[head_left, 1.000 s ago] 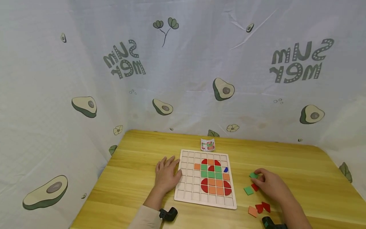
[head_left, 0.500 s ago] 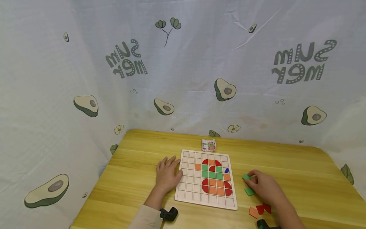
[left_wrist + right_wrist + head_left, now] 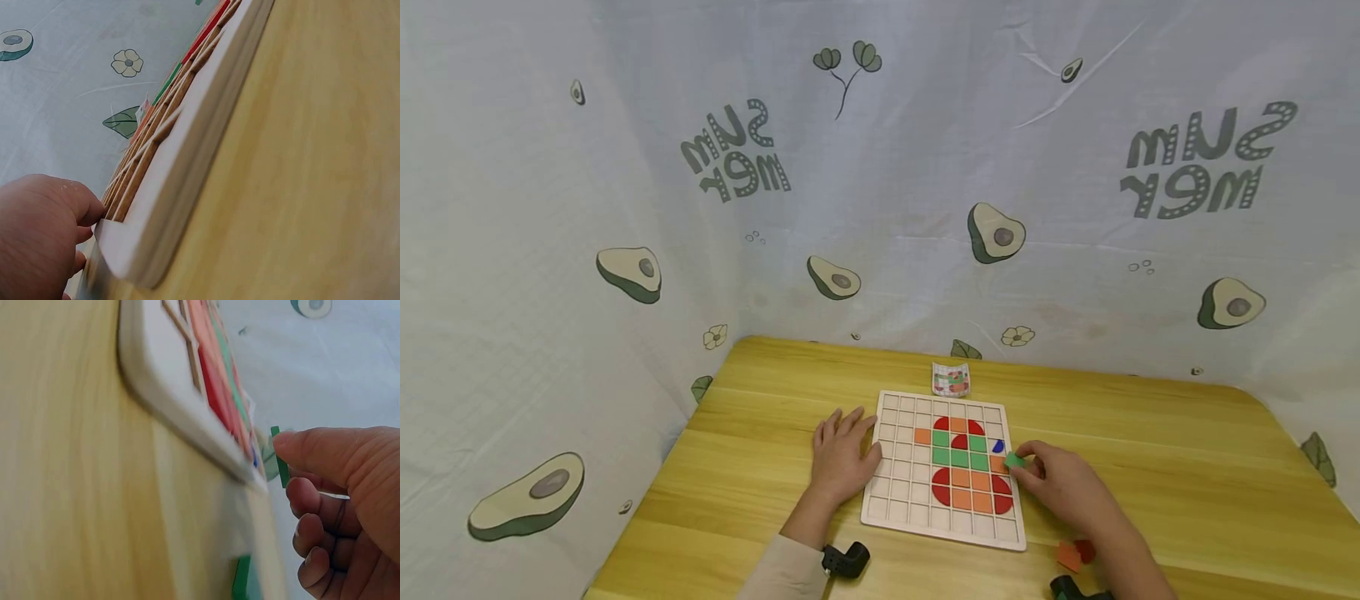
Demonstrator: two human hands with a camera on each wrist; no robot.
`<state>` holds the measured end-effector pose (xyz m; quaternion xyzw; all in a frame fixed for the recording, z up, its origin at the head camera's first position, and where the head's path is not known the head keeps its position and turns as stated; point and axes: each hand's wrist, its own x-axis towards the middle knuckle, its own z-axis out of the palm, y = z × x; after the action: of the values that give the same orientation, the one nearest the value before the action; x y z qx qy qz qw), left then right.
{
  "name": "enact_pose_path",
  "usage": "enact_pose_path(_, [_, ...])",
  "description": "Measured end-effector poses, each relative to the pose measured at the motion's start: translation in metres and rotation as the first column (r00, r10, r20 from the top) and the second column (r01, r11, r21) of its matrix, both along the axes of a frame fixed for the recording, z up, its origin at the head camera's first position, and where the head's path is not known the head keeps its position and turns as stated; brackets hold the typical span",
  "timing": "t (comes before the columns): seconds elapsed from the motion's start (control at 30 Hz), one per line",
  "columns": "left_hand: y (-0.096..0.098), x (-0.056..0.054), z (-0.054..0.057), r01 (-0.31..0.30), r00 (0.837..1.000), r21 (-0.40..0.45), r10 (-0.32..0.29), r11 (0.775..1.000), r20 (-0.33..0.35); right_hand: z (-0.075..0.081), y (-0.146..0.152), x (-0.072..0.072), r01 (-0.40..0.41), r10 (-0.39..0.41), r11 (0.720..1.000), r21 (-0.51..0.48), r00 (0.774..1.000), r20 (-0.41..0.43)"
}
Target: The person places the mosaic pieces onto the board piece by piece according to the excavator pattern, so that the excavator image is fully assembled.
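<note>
Table [image 3: 1180, 467] — board [image 3: 895, 487], card [image 3: 951, 380], orange tile [image 3: 1069, 557], perhaps red heart [image 3: 1085, 550].

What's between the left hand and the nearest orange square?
In the head view, only bare board lies between the left hand and the orange square.

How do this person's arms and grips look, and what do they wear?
The left arm wears a beige sleeve and a black angular wrist device. The right arm shows no sleeve, only a second black device. The left grip and right grip wear no gloves.
</note>
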<state>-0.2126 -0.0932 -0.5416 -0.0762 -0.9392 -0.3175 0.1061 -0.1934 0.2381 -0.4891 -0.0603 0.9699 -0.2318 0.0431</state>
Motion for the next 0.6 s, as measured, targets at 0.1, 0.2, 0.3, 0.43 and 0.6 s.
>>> enact_pose_path(0.1, [0.000,0.000,0.000,0.000,1.000,-0.003,0.000,1.000,0.002,0.005,-0.010,0.001,-0.009,0.009,1.000,-0.001,1.000,-0.001])
enact_pose_path(0.2, [0.000,0.000,0.001,-0.001,1.000,-0.005,0.001,1.000,0.006,0.010,-0.021,0.002,-0.022,0.022,1.000,-0.011,1.000,-0.004])
enact_pose_path(0.3, [0.000,0.000,0.001,-0.002,1.000,-0.007,0.002,1.000,0.013,0.013,-0.033,0.001,-0.054,0.054,0.998,-0.026,0.998,-0.024])
enact_pose_path(0.43, [0.000,0.000,0.001,-0.003,1.000,-0.006,0.003,1.000,0.009,0.010,-0.051,-0.003,-0.103,0.100,0.993,-0.051,0.994,-0.052])
enact_pose_path(0.6, [0.001,0.000,0.001,-0.002,1.000,-0.003,0.002,1.000,0.007,0.002,-0.077,-0.010,-0.152,0.147,0.986,-0.076,0.987,-0.063])
